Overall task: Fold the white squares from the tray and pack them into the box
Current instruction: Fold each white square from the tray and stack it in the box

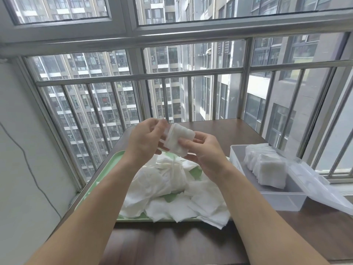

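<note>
Both hands hold one white square (178, 139) up in the air above the green tray (114, 159). My left hand (146, 139) pinches its left edge, where a thin strip or string hangs down. My right hand (202, 148) grips its right side with thumb on top. A loose pile of white squares (172, 190) covers most of the tray, some spilling over its front edge. To the right stands a clear plastic box (275, 199) with a row of folded white squares (267, 165) standing inside it.
The box's clear lid (321, 190) lies open to the right, resting toward the window sill. The brown wooden table (172, 243) runs under tray and box. Metal window bars (191, 77) stand just behind the table. A white wall is on the left.
</note>
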### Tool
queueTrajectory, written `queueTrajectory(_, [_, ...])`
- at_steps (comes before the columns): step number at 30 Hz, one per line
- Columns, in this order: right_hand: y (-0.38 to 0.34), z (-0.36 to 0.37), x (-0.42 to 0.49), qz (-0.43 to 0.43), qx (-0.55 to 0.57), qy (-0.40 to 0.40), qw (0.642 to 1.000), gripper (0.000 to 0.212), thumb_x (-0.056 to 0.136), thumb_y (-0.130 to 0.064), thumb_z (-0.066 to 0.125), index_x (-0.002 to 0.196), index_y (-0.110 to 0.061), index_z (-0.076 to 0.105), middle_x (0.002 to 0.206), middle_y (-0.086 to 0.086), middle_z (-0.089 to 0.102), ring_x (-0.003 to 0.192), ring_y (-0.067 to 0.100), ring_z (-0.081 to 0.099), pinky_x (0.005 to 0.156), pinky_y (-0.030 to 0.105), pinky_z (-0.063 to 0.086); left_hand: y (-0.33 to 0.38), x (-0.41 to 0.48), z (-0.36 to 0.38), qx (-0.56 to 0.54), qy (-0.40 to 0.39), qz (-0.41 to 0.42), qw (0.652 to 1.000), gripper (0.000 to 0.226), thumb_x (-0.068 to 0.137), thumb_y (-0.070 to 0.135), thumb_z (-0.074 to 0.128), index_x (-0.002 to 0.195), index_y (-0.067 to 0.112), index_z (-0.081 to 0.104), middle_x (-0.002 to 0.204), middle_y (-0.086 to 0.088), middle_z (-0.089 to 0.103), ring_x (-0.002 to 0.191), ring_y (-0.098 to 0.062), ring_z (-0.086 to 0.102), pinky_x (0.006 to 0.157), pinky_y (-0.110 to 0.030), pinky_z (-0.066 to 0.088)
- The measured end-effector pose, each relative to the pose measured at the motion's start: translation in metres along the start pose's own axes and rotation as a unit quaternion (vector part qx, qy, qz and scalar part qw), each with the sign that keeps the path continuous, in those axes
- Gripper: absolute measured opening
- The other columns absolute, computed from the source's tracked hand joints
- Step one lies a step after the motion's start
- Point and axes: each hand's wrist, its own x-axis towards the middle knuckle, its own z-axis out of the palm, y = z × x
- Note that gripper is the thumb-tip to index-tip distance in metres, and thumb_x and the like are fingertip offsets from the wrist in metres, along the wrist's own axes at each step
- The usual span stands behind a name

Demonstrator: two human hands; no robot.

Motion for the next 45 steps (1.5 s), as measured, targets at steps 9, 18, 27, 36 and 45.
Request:
queueTrajectory(9, [0.001,-0.001,0.005,-0.013,-0.051,0.118,0.992,0.018,0.083,-0.007,0.067,0.1,0.0,0.066,0.088,0.01,0.066,0.082,0.022,0.064,0.076,0.041,0.058,-0.016,0.016,-0.007,0.14,-0.005,0.023,0.99,0.006,0.095,0.019,0.064,0.099,0.024,0.063,0.078,0.003,0.074,0.066,-0.015,0.071,0.058,-0.032,0.055])
queueTrajectory(18, [0.0,-0.002,0.007,-0.022,-0.066,0.182,0.981,0.02,0.085,-0.01,0.064,0.099,0.005,0.064,0.084,0.01,0.063,0.078,0.021,0.059,0.085,0.053,0.056,-0.026,0.018,-0.01,0.336,-0.315,-0.013,0.888,0.034,0.083,0.037,0.079,0.115,0.03,0.069,0.113,0.017,0.065,0.104,-0.006,0.06,0.087,-0.026,0.046])
queueTrajectory(27, [0.002,-0.005,0.008,-0.001,-0.063,0.177,0.982,0.009,0.083,-0.004,0.06,0.091,-0.004,0.062,0.084,0.007,0.061,0.078,0.021,0.058,0.083,0.045,0.059,-0.03,0.017,-0.017,0.206,-0.107,0.025,0.972,0.007,0.09,0.017,0.072,0.095,0.014,0.076,0.088,-0.001,0.075,0.083,-0.014,0.069,0.079,-0.032,0.057])
queueTrajectory(36, [0.004,-0.002,0.005,-0.001,-0.031,0.099,0.995,0.025,0.083,-0.005,0.076,0.106,-0.005,0.066,0.103,0.016,0.072,0.094,0.028,0.073,0.08,0.034,0.062,0.0,-0.013,-0.007,-0.207,-0.112,-0.114,0.965,0.021,0.087,-0.007,0.068,0.104,0.005,0.065,0.09,-0.013,0.074,0.071,-0.029,0.072,0.054,-0.025,0.058])
queueTrajectory(45, [0.002,0.002,-0.002,-0.01,-0.019,0.043,0.999,0.027,0.084,-0.013,0.079,0.106,0.0,0.067,0.099,0.019,0.075,0.085,0.029,0.075,0.07,0.032,0.06,0.002,-0.016,-0.003,-0.09,-0.072,-0.081,0.99,0.02,0.086,0.009,0.076,0.103,0.004,0.066,0.087,-0.013,0.076,0.069,-0.024,0.074,0.058,-0.028,0.058])
